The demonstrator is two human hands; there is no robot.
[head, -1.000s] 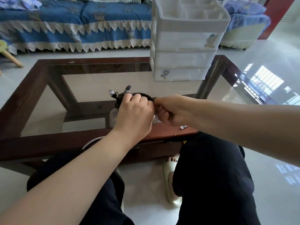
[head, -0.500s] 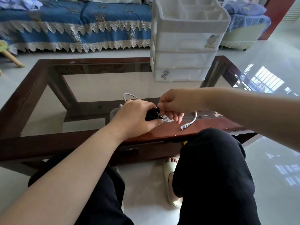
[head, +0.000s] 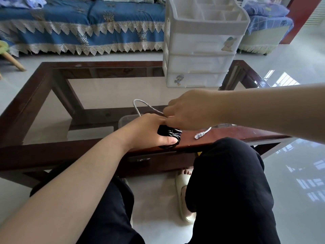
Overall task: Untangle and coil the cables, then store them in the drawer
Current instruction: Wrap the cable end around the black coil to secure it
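My left hand (head: pixel 149 131) grips a coiled black cable (head: pixel 169 135) at the near edge of the glass table (head: pixel 52 103). My right hand (head: pixel 188 110) hovers over the coil, fingers curled and pinching a thin strand at its top; what the strand belongs to is blurred. A white cable (head: pixel 139 104) loops up behind my hands, and its clear plug end (head: pixel 199 135) lies on the wooden rim to the right. The white three-drawer unit (head: pixel 200 50) stands at the table's far side with all drawers closed.
A clear plastic box (head: pixel 126 120) shows beneath the glass behind my left hand. A blue sofa (head: pixel 79 23) runs along the back, with a wooden stool (head: pixel 8 55) at far left. My knees in black trousers sit against the table's near edge.
Both hands have lowered toward the table's near edge with the black coil. The white cable and its plug have come into view. My right hand has shifted from beside the coil to above it.
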